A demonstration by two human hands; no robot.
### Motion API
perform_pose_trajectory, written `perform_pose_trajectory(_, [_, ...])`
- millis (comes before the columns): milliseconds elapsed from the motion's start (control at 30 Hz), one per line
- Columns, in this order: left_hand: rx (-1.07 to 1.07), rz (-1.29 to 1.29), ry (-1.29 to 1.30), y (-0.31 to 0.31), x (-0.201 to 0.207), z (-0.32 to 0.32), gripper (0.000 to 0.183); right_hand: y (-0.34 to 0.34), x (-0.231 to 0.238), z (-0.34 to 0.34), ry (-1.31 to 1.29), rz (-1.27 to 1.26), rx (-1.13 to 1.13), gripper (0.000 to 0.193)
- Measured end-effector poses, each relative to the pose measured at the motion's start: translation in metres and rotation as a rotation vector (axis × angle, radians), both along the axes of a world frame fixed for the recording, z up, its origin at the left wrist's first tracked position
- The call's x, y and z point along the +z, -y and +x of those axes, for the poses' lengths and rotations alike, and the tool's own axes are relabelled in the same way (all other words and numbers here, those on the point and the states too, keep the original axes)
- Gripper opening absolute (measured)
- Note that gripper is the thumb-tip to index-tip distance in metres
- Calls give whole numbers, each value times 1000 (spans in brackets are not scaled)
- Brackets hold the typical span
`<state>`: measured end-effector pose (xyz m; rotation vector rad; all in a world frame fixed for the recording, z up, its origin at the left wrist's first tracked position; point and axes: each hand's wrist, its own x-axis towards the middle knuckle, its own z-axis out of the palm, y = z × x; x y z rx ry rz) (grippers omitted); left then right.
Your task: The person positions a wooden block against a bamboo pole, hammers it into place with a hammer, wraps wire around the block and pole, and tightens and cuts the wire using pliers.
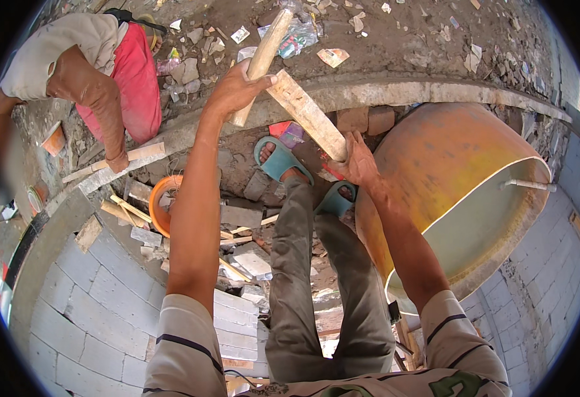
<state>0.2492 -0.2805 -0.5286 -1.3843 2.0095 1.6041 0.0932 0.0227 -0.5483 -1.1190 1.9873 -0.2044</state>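
Dirt ground (429, 40) at far side, littered; block wall (91, 311) near left. Left hand (236, 89): fingers clamped around stick (271, 43), held left of centre, far end tipped right. Right hand (358, 162): fingers clamped on near right end of board (306, 116), which slants to far left, far end just beside left thumb; cannot tell if touching. Tank (429, 152) with water (475, 218) at right, orange bucket (159, 215) at left. Far left, co-worker (71, 56) bends, hand (118, 162) on wood strip (147, 151).

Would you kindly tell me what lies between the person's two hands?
The head view shows a flat wooden piece between the left hand and the right hand.
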Motion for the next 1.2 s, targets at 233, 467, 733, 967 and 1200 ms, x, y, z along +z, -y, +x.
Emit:
perform_pose_trajectory(233, [115,-102,67,-49,2,23,55,47,-26,24,162,217,-330,76])
perform_pose_trajectory(467, [13,-143,259,-72,29,21,50,68,-16,42,128,302,-324,80])
perform_pose_trajectory(733, [144,-190,112,-61,61,-13,51,78,-23,42,70,262,-373,70])
perform_pose_trajectory(967, [-54,-220,300,-70,3,17,50,88,-21,53,102,248,-387,67])
perform_pose_trajectory(1200, [238,-229,39,-65,57,-22,51,81,-25,43,100,290,-407,68])
